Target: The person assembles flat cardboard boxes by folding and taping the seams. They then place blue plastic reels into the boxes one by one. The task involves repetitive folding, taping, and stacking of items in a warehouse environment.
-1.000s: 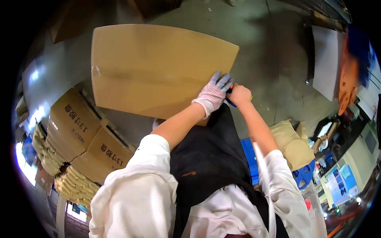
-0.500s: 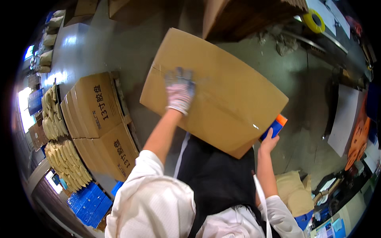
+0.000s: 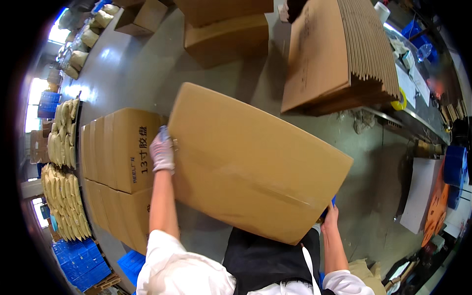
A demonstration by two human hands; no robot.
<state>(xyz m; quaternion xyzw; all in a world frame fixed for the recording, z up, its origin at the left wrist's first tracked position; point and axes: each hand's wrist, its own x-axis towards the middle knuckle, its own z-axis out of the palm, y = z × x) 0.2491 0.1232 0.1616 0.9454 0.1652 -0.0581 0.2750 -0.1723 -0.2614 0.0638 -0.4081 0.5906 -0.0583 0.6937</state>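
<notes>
Carton, large and brown, spans the gap between the two hands, one broad face turned upward and its long sides sloping down toward the right fingers. The gloved left hand lies along its left end; those fingers look pressed together and point ahead, though how firmly they bear on the cardboard I cannot tell. At the near right corner, the bare right hand curls its fingers around a blue object, mostly hidden by the carton's edge; whether they also touch the board I cannot tell. Inward of those right fingers, a black apron shows past the near edge.

To my eye the carton is stiff but easily dented at the corners, its flat faces a bit slick; its bulk looks more awkward than its weight, though I cannot see what is inside. I would take it by opposite ends, palms flat and low, rather than at the seam.

Beyond the left fingers stand printed cartons, then pale sacks farther out. Well ahead of the right fingers is a stack of folded cardboard, with a bench to its right.
</notes>
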